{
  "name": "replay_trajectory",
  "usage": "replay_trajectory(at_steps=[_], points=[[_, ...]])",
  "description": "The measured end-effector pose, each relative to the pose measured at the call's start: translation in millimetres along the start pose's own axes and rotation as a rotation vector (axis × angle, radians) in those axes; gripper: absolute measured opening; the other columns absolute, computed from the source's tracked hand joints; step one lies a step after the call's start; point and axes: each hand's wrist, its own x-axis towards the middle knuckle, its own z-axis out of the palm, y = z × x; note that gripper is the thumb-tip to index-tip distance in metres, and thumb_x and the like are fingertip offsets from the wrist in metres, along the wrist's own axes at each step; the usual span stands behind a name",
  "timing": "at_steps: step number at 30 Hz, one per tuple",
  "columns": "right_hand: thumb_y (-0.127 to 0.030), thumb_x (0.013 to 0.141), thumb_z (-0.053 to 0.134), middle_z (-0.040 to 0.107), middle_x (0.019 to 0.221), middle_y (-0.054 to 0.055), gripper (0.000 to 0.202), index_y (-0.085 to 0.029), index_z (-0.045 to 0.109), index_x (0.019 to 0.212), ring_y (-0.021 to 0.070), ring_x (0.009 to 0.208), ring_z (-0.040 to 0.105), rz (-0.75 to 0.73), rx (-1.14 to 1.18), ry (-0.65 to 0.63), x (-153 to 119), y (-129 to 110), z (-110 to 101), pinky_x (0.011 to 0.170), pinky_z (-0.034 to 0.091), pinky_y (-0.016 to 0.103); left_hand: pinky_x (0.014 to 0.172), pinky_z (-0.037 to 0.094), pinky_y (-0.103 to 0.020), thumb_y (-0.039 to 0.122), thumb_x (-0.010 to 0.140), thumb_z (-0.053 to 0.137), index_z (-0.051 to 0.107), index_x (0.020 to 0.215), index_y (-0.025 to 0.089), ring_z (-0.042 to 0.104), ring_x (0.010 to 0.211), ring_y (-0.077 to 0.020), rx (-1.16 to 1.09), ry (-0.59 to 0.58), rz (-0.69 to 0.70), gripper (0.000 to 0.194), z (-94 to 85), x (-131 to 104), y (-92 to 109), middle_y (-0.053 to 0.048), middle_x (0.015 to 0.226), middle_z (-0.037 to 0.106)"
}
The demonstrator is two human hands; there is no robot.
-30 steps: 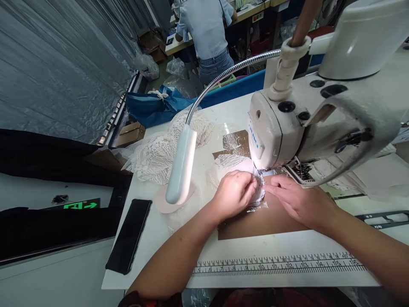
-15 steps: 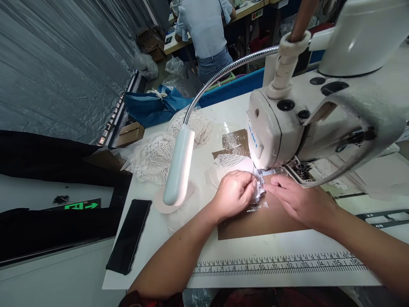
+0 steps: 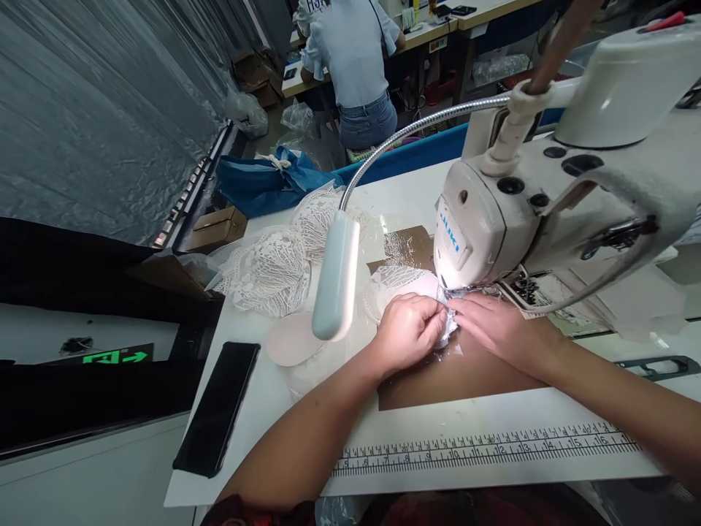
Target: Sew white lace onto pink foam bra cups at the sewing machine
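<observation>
A white lace cup piece (image 3: 395, 281) lies left of the needle area of the sewing machine (image 3: 471, 226), its gathered edge bunched under the machine head. My left hand (image 3: 410, 330) pinches the ruffled white edge, thumb and fingers closed. Just right of it, my right hand (image 3: 501, 329) lies flat, its fingers stretched towards the needle and touching the fabric's edge. The presser foot is mostly hidden by the hands and machine head. Beneath both hands is a brown taped sheet (image 3: 465, 376).
A lamp (image 3: 335, 277) on a bendy neck hangs over the table's left. More lace cups (image 3: 268, 270) are behind it, beside a round beige pad (image 3: 296, 340). A black phone (image 3: 219, 409) lies near the left edge; a printed ruler (image 3: 482, 454) runs along the front. A person (image 3: 355, 66) sits beyond.
My right hand has flattened and moved slightly forward over the fabric edge. My left hand keeps its pinch. The whole view has shifted a little, moving the machine and lamp rightward in the picture.
</observation>
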Motion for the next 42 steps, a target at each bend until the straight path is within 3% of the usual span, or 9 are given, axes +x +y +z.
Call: replay_trajectory(at_steps=[5,9,16,21,25,36,42], points=[[-0.014,0.092,0.047,0.072,0.093,0.006,0.026,-0.021,0.07,0.103,0.0188,0.081,0.062,-0.075,-0.182,0.006,-0.1,-2.2,7.2,0.075,0.044,0.031,0.07,0.042,-0.026,0.023,0.094,0.048,0.055,0.067,0.017,0.051,0.065,-0.0135,0.067,-0.008,0.009,0.029,-0.1,-2.1,-0.6,0.0,0.067,0.059],[-0.009,0.091,0.045,0.073,0.095,0.006,0.03,-0.02,0.07,0.105,0.0174,0.081,0.062,-0.139,-0.234,-0.001,-8.5,1.1,6.3,0.072,0.043,0.029,0.076,0.044,-0.03,0.027,0.095,0.051,0.065,0.086,0.017,0.057,0.075,-0.0167,0.17,-0.031,0.086,0.02,-0.4,-7.5,-3.9,-0.003,0.081,0.067],[-0.006,0.083,0.046,0.072,0.098,0.004,0.045,-0.025,0.068,0.117,0.0146,0.068,0.058,-0.102,-0.224,0.028,-29.2,5.9,2.7,0.052,0.035,0.028,0.073,0.044,-0.033,0.035,0.099,0.048,0.07,0.107,0.019,0.057,0.081,-0.0191,0.369,-0.057,0.227,0.028,-1.9,-15.0,-7.0,-0.007,0.091,0.066],[-0.015,0.089,0.045,0.071,0.11,0.005,0.052,-0.035,0.06,0.134,0.0191,0.086,0.063,0.058,-0.122,-0.053,-31.2,5.3,4.8,0.059,0.045,0.027,0.076,0.048,-0.035,0.034,0.1,0.045,0.07,0.109,0.016,0.06,0.088,-0.0207,0.448,-0.073,0.265,0.031,-4.0,-12.9,-3.4,-0.012,0.109,0.069],[-0.018,0.089,0.046,0.068,0.115,0.004,0.05,-0.037,0.061,0.133,0.0188,0.083,0.063,0.057,-0.112,-0.15,-31.6,2.3,12.8,0.053,0.042,0.029,0.085,0.052,-0.038,0.031,0.102,0.043,0.065,0.121,0.014,0.062,0.099,-0.0229,0.473,-0.09,0.303,0.034,-3.9,-11.4,-2.6,-0.012,0.13,0.065],[-0.024,0.093,0.048,0.072,0.112,0.005,0.043,-0.033,0.06,0.133,0.0185,0.077,0.065,0.073,-0.098,0.007,-34.5,7.1,17.8,0.058,0.045,0.03,0.082,0.051,-0.041,0.038,0.1,0.043,0.063,0.126,0.01,0.06,0.096,-0.026,0.519,-0.078,0.271,0.043,-2.0,-8.8,-6.0,-0.014,0.133,0.063],[-0.029,0.094,0.049,0.074,0.106,0.005,0.037,-0.033,0.064,0.127,0.0242,0.09,0.069,0.082,-0.061,0.03,-28.8,10.9,15.9,0.068,0.051,0.033,0.082,0.048,-0.041,0.039,0.1,0.042,0.063,0.125,0.011,0.059,0.098,-0.0267,0.525,-0.076,0.245,0.043,-7.9,-9.6,-7.0,-0.016,0.13,0.064]])
